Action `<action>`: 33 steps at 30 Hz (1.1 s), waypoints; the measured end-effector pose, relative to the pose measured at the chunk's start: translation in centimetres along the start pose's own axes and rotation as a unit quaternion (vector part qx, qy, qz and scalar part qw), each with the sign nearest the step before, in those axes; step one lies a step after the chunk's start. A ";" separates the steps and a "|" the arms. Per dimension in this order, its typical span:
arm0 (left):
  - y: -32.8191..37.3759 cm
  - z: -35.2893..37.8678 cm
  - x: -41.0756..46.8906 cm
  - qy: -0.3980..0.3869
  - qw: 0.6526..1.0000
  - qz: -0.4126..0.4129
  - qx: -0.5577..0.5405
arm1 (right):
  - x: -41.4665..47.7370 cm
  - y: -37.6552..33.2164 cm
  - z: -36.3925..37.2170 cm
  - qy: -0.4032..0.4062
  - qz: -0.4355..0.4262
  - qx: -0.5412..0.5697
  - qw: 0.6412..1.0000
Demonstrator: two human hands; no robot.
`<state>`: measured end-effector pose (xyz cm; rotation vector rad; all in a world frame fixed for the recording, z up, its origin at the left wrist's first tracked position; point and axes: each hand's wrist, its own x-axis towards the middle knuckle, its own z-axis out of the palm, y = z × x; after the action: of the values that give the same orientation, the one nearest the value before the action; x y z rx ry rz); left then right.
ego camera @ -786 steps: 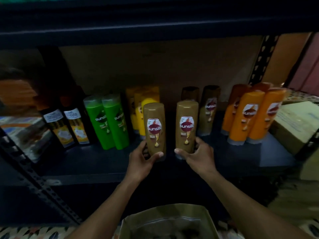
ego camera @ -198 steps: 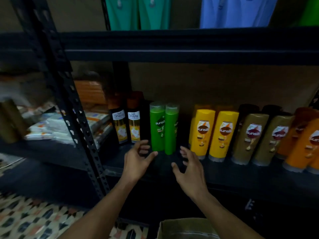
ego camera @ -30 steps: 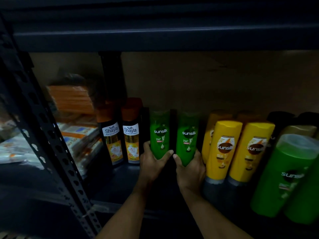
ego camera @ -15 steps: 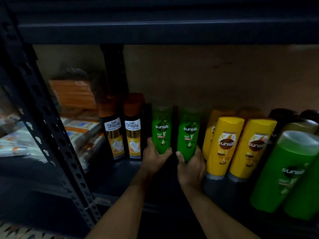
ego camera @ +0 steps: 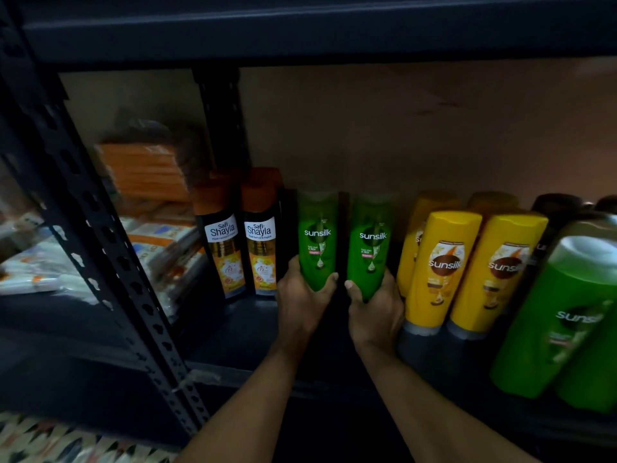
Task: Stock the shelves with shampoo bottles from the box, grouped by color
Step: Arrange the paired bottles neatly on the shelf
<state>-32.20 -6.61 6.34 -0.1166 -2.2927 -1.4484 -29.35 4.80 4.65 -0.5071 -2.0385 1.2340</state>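
Two green Sunsilk bottles stand upright deep on the dark shelf (ego camera: 233, 329). My left hand (ego camera: 302, 297) grips the base of the left green bottle (ego camera: 317, 235). My right hand (ego camera: 375, 307) grips the base of the right green bottle (ego camera: 370, 242). Just left of them stand two black Shayla bottles (ego camera: 240, 242) with orange caps. To the right stand yellow Sunsilk bottles (ego camera: 467, 272), two in front and others behind. Two more green bottles (ego camera: 564, 315) stand at the shelf's front right, close to the camera. The box is out of view.
A perforated black upright post (ego camera: 100, 248) crosses the left foreground, and another post (ego camera: 222, 121) rises behind the Shayla bottles. Orange packs (ego camera: 143, 172) and wrapped packets (ego camera: 157, 248) fill the neighbouring shelf bay on the left. Dark-capped bottles (ego camera: 554, 205) show at far right. Patterned floor (ego camera: 50, 442) lies below.
Both hands keep their hold on the two green bottles at the shelf's back. The bottles barely shift; the view has moved very slightly.
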 end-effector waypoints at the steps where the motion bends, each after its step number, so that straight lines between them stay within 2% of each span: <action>1: 0.0 0.0 0.0 -0.008 1.000 -0.006 -0.002 | 0.0 0.0 0.0 0.000 0.001 -0.001 1.000; 7: 0.1 -0.1 -0.1 -0.038 0.999 -0.018 -0.014 | 0.0 -0.2 0.0 0.001 0.001 -0.004 1.000; 21: 0.1 -0.1 0.2 -0.048 0.998 -0.022 -0.016 | -0.2 -0.5 -0.1 0.007 -0.006 -0.005 1.000; 33: -0.2 -0.5 -0.5 -0.060 0.998 -0.014 -0.004 | -1.0 -1.0 -1.0 -0.012 0.004 -0.049 0.999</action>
<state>-31.62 -7.09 6.18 -0.1797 -2.3924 -1.5027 -27.93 4.29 5.43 -0.5485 -2.1259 1.1540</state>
